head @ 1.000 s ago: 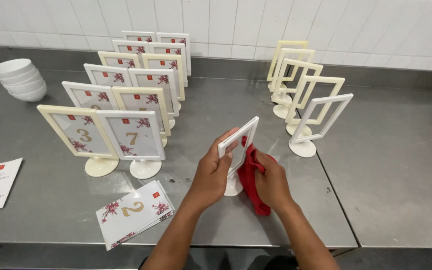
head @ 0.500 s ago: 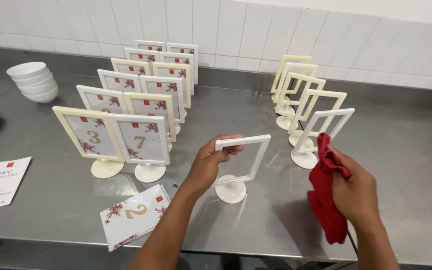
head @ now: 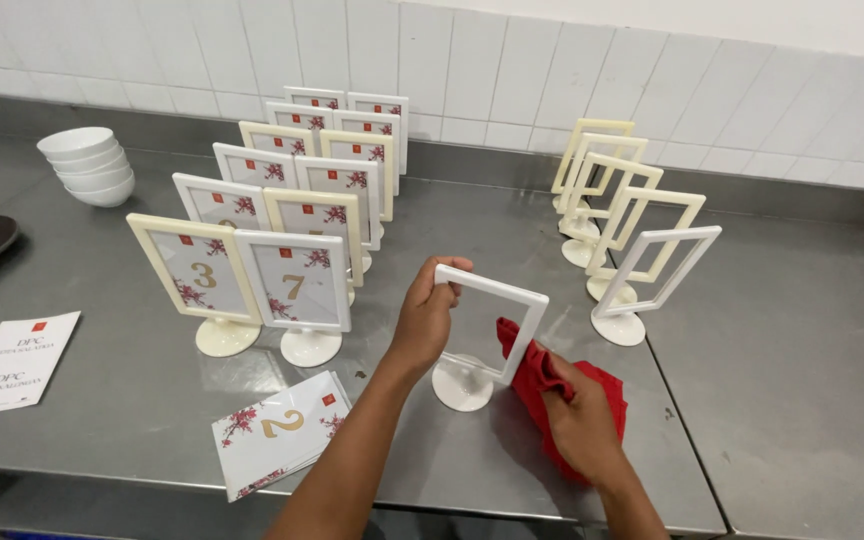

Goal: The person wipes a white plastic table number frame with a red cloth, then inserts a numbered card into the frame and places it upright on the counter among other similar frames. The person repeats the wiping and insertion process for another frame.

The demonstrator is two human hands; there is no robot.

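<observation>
A person stands at a steel counter. The left hand pinches the top corner of an empty white stand-up frame, its round foot on the counter. The right hand, which half a second ago was off to the side, has brought a bunched red cloth against the frame's right edge, fingers closed round it; wiping seems to have resumed. Numbered frames stand left, empty frames right.
</observation>
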